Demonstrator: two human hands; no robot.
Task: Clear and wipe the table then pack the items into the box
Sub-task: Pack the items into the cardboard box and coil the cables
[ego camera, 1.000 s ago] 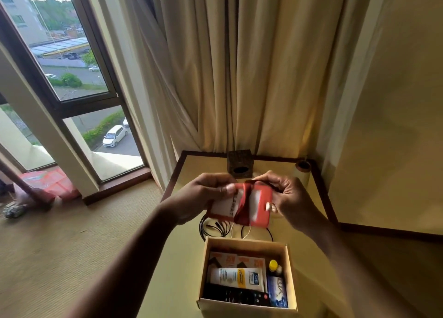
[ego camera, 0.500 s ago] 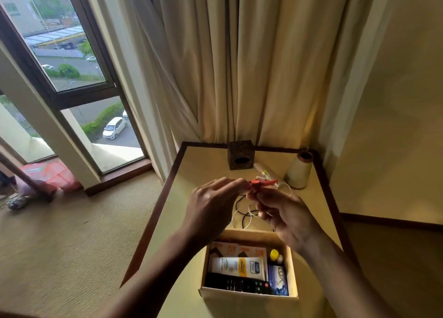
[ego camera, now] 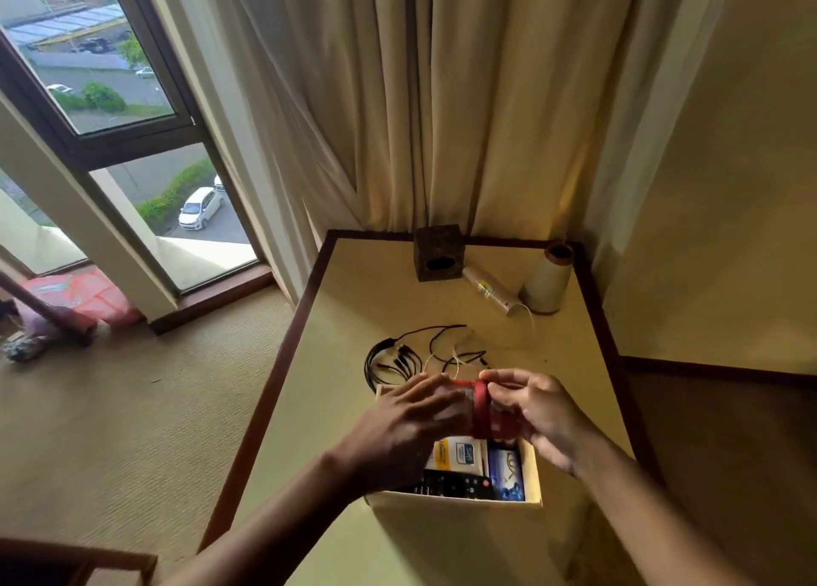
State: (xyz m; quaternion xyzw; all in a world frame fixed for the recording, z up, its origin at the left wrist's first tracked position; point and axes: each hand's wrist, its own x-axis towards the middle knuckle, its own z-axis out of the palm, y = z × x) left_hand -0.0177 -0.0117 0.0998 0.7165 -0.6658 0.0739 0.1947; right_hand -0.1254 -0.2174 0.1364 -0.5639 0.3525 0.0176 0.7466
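Observation:
A cardboard box (ego camera: 460,523) stands on the cream table (ego camera: 353,320) near its front. Inside I see a white tube, a blue packet (ego camera: 507,470) and a black remote (ego camera: 455,484). Both hands hold a red packet (ego camera: 484,411) over the box's far end. My left hand (ego camera: 411,426) grips its left side, my right hand (ego camera: 537,413) its right side. A tangle of black and white cables (ego camera: 411,355) lies on the table just beyond the box.
At the table's back stand a dark wooden cube with a hole (ego camera: 437,254), a lying plastic tube (ego camera: 490,289) and a cone of thread (ego camera: 546,280). Curtains hang behind, a wall is to the right, and a window and carpet are to the left.
The hands have brought the red packet down and toward me, from above the cables to over the box. The head camera tilted down, so the table shows more fully.

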